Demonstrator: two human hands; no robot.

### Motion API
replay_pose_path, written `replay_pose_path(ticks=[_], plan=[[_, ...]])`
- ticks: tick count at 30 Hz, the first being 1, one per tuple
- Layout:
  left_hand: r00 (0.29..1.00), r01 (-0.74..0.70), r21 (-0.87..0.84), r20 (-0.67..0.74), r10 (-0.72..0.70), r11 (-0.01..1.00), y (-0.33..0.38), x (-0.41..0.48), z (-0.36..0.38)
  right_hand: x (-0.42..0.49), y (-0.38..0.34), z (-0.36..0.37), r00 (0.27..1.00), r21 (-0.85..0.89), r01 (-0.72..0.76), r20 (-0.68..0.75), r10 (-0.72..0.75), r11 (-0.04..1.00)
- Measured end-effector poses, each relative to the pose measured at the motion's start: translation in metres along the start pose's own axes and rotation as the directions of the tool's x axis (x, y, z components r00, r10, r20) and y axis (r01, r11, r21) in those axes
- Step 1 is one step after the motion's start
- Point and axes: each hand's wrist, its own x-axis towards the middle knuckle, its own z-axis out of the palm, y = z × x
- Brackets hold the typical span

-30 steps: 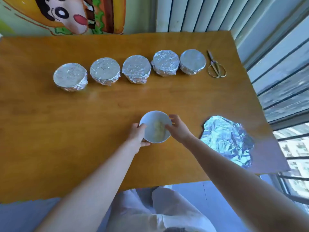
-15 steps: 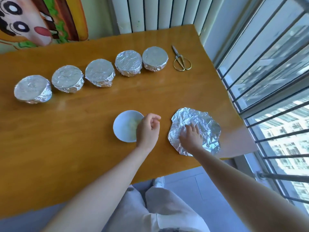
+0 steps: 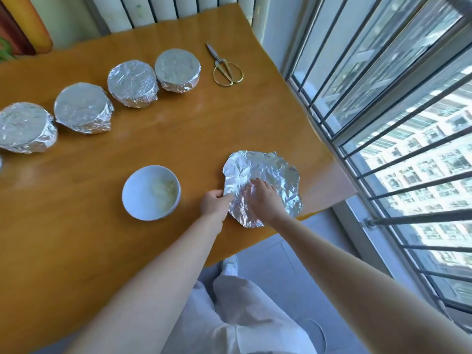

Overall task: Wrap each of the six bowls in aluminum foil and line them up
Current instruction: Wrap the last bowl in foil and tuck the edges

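Foil (image 3: 268, 169) beside the bowl (image 3: 151, 192) may rip: left hand (image 3: 214, 201) pinches its edge while right hand (image 3: 264, 199), spread flat, pins it.

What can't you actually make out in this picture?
- Head view, left edge: one wrapped bowl is cut off, only a sliver shows.
- Pale food in the open bowl: too blurred to name.
- Fingers of the left hand: hidden at the foil sheet edge, so pinching or touching is unclear.
- Fingers of the right hand: motion-blurred on the sheet.

light: bright daylight, window (image 3: 398, 103) at right
glare: foil (image 3: 270, 172), counter (image 3: 194, 134) sheen
blur: right hand (image 3: 263, 198) smeared
edges: bent
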Motion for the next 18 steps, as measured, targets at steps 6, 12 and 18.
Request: replay_pose_path(ticks=[6, 12, 18], plan=[[0.966, -0.241, 0.141, -0.067, 0.252, 0.96, 0.014, -0.004, -0.024, -0.001, -0.01, -0.016, 0.996, 0.063, 0.064, -0.065, -0.06, 0.996], [0.921, -0.352, 0.078, -0.147, 0.36, 0.933, 0.037, -0.013, -0.093, 0.007, -0.061, -0.01, 0.949, 0.095, 0.257, -0.211, -0.232, 0.962], [0.92, -0.315, -0.1, -0.278, 0.277, 0.944, 0.014, -0.016, -0.171, 0.003, -0.12, 0.023, 0.905, 0.01, 0.397, -0.168, -0.39, 0.918]])
